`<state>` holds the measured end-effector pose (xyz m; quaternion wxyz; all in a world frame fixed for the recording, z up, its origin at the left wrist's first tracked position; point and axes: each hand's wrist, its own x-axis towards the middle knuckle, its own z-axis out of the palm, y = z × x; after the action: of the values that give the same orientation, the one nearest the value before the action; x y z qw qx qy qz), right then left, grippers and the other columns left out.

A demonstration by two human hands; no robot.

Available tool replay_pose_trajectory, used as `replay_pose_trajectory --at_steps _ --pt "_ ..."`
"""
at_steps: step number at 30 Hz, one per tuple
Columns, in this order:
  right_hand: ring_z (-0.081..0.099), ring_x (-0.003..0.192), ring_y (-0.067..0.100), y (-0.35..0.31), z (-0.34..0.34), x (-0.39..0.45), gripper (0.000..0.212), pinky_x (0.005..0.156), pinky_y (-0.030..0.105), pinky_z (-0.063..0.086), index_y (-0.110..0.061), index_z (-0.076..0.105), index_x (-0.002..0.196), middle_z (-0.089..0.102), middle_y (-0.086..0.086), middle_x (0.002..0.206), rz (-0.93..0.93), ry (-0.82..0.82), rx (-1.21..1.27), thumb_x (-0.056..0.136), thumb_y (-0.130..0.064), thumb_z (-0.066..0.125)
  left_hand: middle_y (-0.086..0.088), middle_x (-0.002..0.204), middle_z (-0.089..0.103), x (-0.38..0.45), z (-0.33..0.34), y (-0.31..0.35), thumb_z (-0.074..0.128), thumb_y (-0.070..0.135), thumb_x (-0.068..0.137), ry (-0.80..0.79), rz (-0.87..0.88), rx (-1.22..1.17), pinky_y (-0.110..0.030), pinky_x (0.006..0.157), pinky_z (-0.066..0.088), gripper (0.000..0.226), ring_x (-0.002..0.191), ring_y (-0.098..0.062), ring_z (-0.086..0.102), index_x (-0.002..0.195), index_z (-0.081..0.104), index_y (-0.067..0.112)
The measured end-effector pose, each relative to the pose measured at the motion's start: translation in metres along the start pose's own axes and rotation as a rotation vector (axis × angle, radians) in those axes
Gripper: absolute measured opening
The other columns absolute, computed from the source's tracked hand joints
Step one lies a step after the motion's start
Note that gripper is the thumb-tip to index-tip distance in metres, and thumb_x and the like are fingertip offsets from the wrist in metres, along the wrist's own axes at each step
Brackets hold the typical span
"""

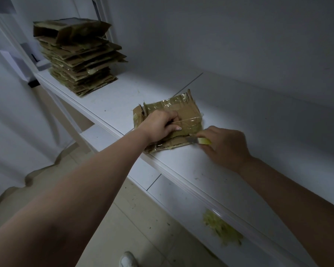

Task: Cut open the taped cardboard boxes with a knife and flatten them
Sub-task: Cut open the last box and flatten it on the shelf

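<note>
Down at the bottom edge, a white shoe (128, 259), cut off. Right hand (225, 145) grips a yellow-handled knife (198, 140), blade tip hidden under the taped cardboard box (174, 116) near the white counter's (210, 170) front edge. Left hand (159, 126) curls onto its glossy, crinkled tape. Farther off, ragged flattened cardboard stack (79, 56).

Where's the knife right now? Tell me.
In the head view, right of centre: the right hand grips the knife, blade at the taped box's near right edge.
</note>
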<state>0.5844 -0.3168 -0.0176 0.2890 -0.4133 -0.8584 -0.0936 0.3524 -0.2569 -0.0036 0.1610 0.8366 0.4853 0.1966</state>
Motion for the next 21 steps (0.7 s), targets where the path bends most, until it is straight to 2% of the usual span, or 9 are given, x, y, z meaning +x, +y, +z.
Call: replay_pose_trajectory --at_steps 3,6,10,13,16,19,21 --pt "0.064 0.061 0.023 -0.007 0.013 0.002 0.023 0.044 0.027 0.046 -0.025 0.071 0.099 0.070 -0.008 0.097 -0.083 -0.048 0.008 0.079 -0.029 0.062 0.001 0.073 0.057 -0.001 -0.001 0.002 0.070 0.024 0.087 0.000 0.000 -0.014 -0.028 0.063 0.033 0.020 0.070 -0.020 0.051 0.078 0.052 0.020" --pt "0.061 0.054 0.024 -0.006 0.019 0.004 0.029 0.041 0.027 0.045 -0.022 0.070 0.102 0.070 -0.006 0.097 -0.109 -0.069 -0.043 0.073 -0.021 0.067 0.003 0.072 0.054 -0.002 0.000 0.002 0.070 0.024 0.087 -0.006 0.006 -0.009 -0.026 0.063 0.031 0.019 0.070 -0.018 0.049 0.079 0.053 0.019" --pt "0.047 0.041 0.023 -0.008 0.025 0.012 0.031 0.038 0.020 0.030 -0.017 0.068 0.087 0.064 -0.003 0.084 -0.178 -0.130 -0.197 0.058 -0.008 0.072 0.003 0.072 0.055 -0.003 -0.003 0.001 0.070 0.025 0.087 0.004 0.025 -0.004 -0.027 0.063 0.031 0.017 0.069 -0.019 0.049 0.080 0.055 0.018" --pt "0.039 0.035 0.024 -0.014 0.027 0.020 0.026 0.043 0.019 0.018 -0.013 0.062 0.072 0.057 0.002 0.073 -0.209 -0.170 -0.328 0.048 -0.002 0.067 0.003 0.072 0.055 -0.003 -0.003 0.001 0.069 0.026 0.088 0.015 0.023 0.002 -0.027 0.063 0.030 0.017 0.070 -0.018 0.049 0.082 0.058 0.014" --pt "0.039 0.032 0.024 -0.017 0.029 0.021 0.016 0.043 0.019 0.018 -0.012 0.058 0.061 0.056 0.004 0.067 -0.252 -0.121 -0.371 0.053 0.001 0.058 0.000 0.076 0.060 -0.004 -0.001 0.002 0.068 0.027 0.088 0.018 -0.001 0.018 -0.029 0.063 0.035 0.018 0.073 -0.021 0.054 0.086 0.060 0.011" --pt "0.041 0.033 0.023 -0.021 0.032 0.012 0.016 0.043 0.020 0.019 -0.011 0.060 0.063 0.056 0.005 0.067 -0.245 -0.087 -0.386 0.058 0.003 0.059 -0.005 0.083 0.066 -0.005 -0.002 -0.001 0.068 0.027 0.088 0.043 -0.048 0.056 -0.035 0.070 0.046 0.017 0.079 -0.025 0.059 0.088 0.060 0.011" --pt "0.041 0.032 0.021 -0.025 0.034 0.005 0.016 0.043 0.020 0.019 -0.010 0.061 0.064 0.060 0.007 0.071 -0.232 -0.078 -0.386 0.059 0.005 0.059 -0.005 0.083 0.066 -0.007 -0.005 -0.006 0.068 0.025 0.088 0.047 -0.075 0.045 -0.036 0.072 0.047 0.016 0.081 -0.026 0.059 0.085 0.059 0.012"
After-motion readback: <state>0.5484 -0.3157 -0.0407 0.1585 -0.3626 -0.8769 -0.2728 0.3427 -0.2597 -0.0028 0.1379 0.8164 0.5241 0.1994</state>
